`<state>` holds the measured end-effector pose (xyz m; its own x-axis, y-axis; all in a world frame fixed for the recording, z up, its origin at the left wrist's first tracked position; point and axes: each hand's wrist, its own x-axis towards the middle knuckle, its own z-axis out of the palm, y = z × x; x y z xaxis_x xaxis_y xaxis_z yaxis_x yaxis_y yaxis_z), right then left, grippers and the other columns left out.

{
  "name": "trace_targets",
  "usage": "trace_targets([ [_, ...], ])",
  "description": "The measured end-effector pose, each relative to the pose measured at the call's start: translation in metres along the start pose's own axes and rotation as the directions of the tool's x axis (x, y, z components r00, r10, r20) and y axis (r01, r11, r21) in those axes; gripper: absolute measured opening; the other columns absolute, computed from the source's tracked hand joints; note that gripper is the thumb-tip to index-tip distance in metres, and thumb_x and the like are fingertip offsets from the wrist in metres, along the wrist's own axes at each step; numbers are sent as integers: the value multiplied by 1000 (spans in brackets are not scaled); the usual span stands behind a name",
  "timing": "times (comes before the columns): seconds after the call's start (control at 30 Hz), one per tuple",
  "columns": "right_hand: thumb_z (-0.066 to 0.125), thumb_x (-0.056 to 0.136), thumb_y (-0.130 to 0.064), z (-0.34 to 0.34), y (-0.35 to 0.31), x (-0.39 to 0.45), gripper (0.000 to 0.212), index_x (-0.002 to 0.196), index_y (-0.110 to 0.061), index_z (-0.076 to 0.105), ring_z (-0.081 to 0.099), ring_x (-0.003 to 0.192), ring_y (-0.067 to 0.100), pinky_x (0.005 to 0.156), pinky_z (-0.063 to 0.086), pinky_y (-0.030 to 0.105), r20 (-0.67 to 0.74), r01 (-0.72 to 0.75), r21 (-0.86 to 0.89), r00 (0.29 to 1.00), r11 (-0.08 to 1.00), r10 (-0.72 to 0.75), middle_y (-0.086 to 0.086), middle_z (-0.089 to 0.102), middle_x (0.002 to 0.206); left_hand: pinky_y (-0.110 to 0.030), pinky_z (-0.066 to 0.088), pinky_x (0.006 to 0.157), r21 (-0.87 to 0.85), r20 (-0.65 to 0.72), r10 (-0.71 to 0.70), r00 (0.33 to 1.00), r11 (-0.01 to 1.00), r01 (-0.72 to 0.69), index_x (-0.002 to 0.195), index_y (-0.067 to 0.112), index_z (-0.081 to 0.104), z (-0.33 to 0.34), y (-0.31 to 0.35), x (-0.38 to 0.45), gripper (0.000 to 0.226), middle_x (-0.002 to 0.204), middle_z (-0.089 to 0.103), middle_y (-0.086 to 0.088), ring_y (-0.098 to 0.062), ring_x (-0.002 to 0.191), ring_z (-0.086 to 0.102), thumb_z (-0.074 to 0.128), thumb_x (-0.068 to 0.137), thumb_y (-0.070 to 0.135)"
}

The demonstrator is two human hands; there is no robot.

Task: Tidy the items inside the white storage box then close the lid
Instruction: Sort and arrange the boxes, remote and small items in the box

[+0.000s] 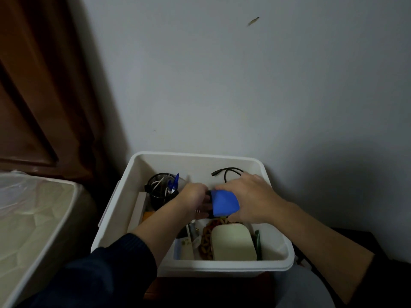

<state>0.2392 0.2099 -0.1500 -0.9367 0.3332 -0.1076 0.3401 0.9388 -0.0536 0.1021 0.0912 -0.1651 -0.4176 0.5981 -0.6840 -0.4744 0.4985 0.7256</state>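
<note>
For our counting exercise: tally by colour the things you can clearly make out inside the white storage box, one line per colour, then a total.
Blue: 2, the blue object held between both hands and the blue pen
Black: 2, the mesh pen cup and the cable
Cream: 1, the flat case
Total: 5; other items are too dim to count.
</note>
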Motion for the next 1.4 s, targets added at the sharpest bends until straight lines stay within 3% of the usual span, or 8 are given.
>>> trace_targets([
  [0.1, 83, 69, -47, 14, 2, 10, 69, 133, -43, 57, 55, 107, 20, 86, 47, 36, 64, -88, 1, 994, 996, 88, -11, 67, 112, -40, 52, 85, 45, -37, -56, 998, 997, 57, 133, 0, 58, -3, -13, 6, 31, 130, 66, -20, -30, 103, 64, 45, 108, 11],
  [0.27, 83, 78, -36, 40, 8, 22, 61, 131, -33, 55, 59, 116, 25, 89, 55, 42, 118, -162, -64, 979, 985, 169, -4, 65, 122, -40, 55, 91, 126, -28, -95, 995, 987, 97, 140, -2, 56, -2, -31, 19, 35, 139, 63, -23, -33, 119, 66, 49, 107, 6],
  [0.4, 82, 83, -32, 49, 12, 35, 67, 142, -30, 51, 60, 123, 28, 98, 54, 43, 199, -213, -85, 953, 973, 226, 1, 63, 134, -43, 54, 95, 338, 52, -11, 999, 941, -7, 131, 3, 62, -1, -40, 27, 31, 125, 65, -23, -35, 114, 65, 48, 104, 4],
  [0.5, 81, 85, -24, 52, 14, 43, 67, 143, -25, 48, 60, 124, 30, 99, 54, 43, 234, -236, -72, 941, 969, 246, 4, 60, 138, -34, 53, 75, 438, 150, 47, 988, 893, -109, 110, 11, 67, -2, -46, 29, 23, 98, 61, -13, -25, 90, 63, 50, 97, 2],
  [0.6, 76, 88, -14, 57, 17, 49, 65, 145, -23, 46, 59, 126, 30, 99, 53, 43, 262, -242, -83, 931, 967, 255, 5, 58, 141, -26, 46, 59, 482, 201, 56, 978, 864, -149, 113, 3, 70, -3, -48, 31, 24, 92, 58, -11, -22, 78, 57, 56, 93, 3],
  [1.0, 75, 89, -8, 59, 19, 46, 93, 165, -10, 20, 44, 142, 35, 115, 45, 48, 384, -175, -190, 892, 966, 237, 13, 36, 160, -28, 48, 77, 636, 248, 82, 965, 738, -226, 117, 12, 77, -5, -56, 41, 28, 104, 69, -8, -14, 88, 62, 62, 92, 12],
  [1.2, 73, 92, -5, 45, 6, 34, 76, 157, -3, 34, 43, 137, 33, 113, 45, 41, 310, -212, -238, 908, 948, 281, 18, 39, 150, -30, 47, 103, 637, 210, 180, 961, 720, -274, 145, 13, 57, -6, -56, 41, 52, 137, 61, -3, -18, 123, 58, 62, 94, 10],
  [1.4, 67, 96, -14, 24, -11, 1, 25, 120, -9, 66, 67, 109, 28, 78, 47, 31, 298, -324, -197, 879, 925, 372, 11, 64, 124, -30, 46, 105, 710, 238, 210, 948, 629, -318, 146, 13, 56, -6, -57, 38, 51, 146, 58, -7, -22, 130, 55, 59, 95, 12],
])
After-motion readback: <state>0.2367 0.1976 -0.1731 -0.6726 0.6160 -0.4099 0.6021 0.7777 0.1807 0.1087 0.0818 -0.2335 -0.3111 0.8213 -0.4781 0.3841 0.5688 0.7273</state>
